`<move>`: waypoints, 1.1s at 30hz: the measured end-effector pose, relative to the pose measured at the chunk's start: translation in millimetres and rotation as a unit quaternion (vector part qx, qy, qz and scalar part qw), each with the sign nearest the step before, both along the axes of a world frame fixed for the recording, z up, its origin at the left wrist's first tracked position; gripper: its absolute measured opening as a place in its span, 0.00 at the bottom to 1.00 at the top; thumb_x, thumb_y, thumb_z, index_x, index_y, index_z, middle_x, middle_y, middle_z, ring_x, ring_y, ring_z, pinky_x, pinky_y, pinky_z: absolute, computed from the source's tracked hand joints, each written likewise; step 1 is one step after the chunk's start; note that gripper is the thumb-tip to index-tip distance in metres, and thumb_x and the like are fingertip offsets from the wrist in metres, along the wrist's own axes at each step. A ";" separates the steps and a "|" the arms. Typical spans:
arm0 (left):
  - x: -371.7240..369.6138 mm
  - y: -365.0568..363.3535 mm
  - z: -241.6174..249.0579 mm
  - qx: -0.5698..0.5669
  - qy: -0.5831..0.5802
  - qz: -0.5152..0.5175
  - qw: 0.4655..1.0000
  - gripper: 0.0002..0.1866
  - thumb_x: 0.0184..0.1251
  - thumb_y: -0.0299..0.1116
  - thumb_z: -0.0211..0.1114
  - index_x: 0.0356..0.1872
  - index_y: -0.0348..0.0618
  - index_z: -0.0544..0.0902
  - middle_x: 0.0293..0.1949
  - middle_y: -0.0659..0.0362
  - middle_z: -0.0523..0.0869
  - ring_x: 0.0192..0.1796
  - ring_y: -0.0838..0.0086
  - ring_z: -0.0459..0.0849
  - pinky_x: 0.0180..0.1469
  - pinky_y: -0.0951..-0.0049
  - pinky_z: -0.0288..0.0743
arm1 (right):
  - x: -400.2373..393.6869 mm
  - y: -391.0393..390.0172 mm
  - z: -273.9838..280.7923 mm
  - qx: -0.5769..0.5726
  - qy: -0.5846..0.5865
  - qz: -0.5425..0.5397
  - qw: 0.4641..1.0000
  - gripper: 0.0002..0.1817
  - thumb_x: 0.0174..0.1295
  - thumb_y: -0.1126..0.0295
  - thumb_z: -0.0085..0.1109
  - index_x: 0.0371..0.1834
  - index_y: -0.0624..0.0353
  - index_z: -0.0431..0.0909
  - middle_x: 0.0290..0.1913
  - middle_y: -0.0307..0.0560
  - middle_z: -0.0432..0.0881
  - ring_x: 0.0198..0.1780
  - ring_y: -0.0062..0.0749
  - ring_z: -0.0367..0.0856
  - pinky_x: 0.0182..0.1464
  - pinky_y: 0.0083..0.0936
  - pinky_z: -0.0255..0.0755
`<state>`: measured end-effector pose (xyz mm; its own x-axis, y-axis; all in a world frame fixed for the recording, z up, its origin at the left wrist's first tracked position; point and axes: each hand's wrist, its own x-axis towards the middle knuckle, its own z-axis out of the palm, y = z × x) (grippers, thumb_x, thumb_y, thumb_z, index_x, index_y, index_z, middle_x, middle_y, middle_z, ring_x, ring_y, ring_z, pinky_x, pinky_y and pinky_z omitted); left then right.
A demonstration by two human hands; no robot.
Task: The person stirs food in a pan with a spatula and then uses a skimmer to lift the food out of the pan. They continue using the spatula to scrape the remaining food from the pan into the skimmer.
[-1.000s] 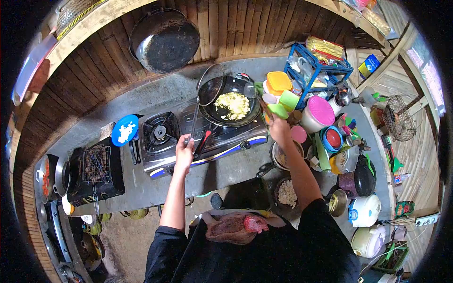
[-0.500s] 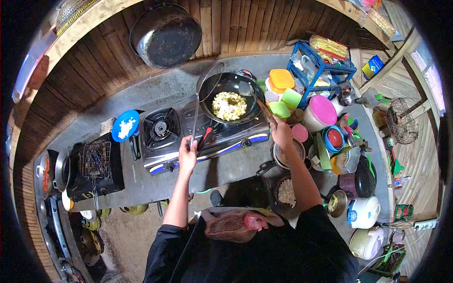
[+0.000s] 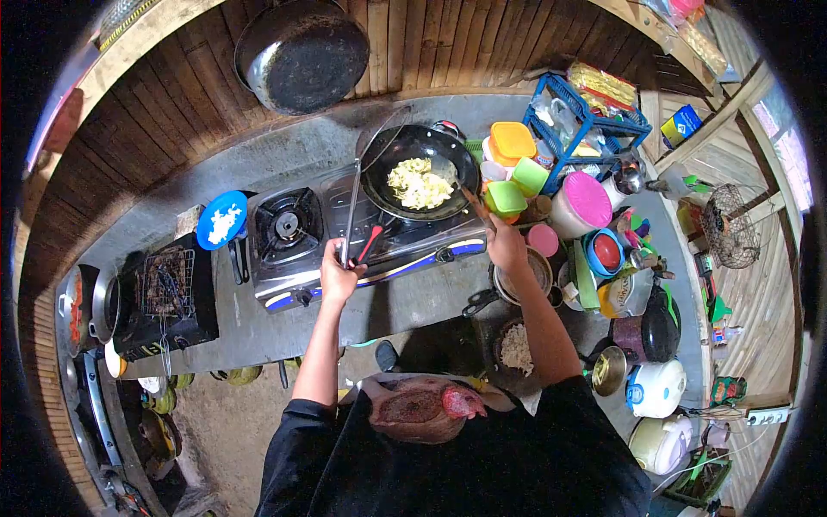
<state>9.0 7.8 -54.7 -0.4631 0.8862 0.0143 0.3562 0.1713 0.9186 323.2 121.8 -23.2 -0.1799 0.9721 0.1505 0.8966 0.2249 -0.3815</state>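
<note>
One long-handled skimmer (image 3: 354, 207) is gripped in the left hand (image 3: 342, 272), loop by the wok's (image 3: 446, 145) far-left rim; right hand (image 3: 506, 243) has a spatula (image 3: 475, 203), blade down beside the yellowish food (image 3: 419, 186), on the stove's (image 3: 401, 268) right side.

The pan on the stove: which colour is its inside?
The pan is black inside, best seen in the head view.

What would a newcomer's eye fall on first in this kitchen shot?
Probably the pale yellow food in the dark wok at the stove's right end, with the spatula from the right hand reaching it. Next, the reddish, bird-like shape on the black shirt's front, bottom centre; perhaps a print. Then the big blackened pan against the wooden wall, above the stove.
</note>
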 end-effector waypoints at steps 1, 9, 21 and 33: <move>-3.1 0.2 2.4 0.000 -0.001 0.002 1.000 0.33 0.33 0.17 0.73 0.46 0.47 0.69 0.23 0.68 0.69 0.26 0.82 0.69 0.29 0.79 0.67 | 0.9 -1.3 -2.0 0.003 0.014 0.019 1.000 0.23 0.56 0.67 0.53 0.56 0.59 0.67 0.44 0.61 0.76 0.42 0.57 0.77 0.45 0.45 0.70; -42.3 9.2 -5.7 0.029 -0.009 -0.052 0.998 0.30 0.36 0.15 0.70 0.44 0.45 0.69 0.21 0.67 0.71 0.24 0.82 0.69 0.29 0.79 0.67 | 6.4 -15.3 30.1 0.005 0.064 0.058 0.996 0.20 0.57 0.64 0.51 0.52 0.59 0.71 0.44 0.60 0.77 0.43 0.56 0.76 0.46 0.42 0.70; -58.1 12.8 1.8 0.019 -0.032 -0.103 0.994 0.29 0.35 0.13 0.69 0.43 0.44 0.70 0.22 0.67 0.70 0.26 0.81 0.69 0.31 0.79 0.66 | -0.9 -13.2 34.5 0.016 0.027 0.044 0.999 0.19 0.57 0.65 0.52 0.52 0.57 0.72 0.41 0.62 0.78 0.40 0.57 0.77 0.42 0.44 0.72; -54.2 17.0 5.1 0.012 -0.014 -0.102 0.995 0.30 0.35 0.14 0.70 0.44 0.45 0.70 0.22 0.66 0.70 0.27 0.80 0.70 0.31 0.77 0.67 | 0.6 -16.3 20.9 -0.003 0.072 0.043 0.997 0.18 0.59 0.65 0.52 0.51 0.59 0.73 0.39 0.64 0.78 0.41 0.55 0.77 0.44 0.40 0.70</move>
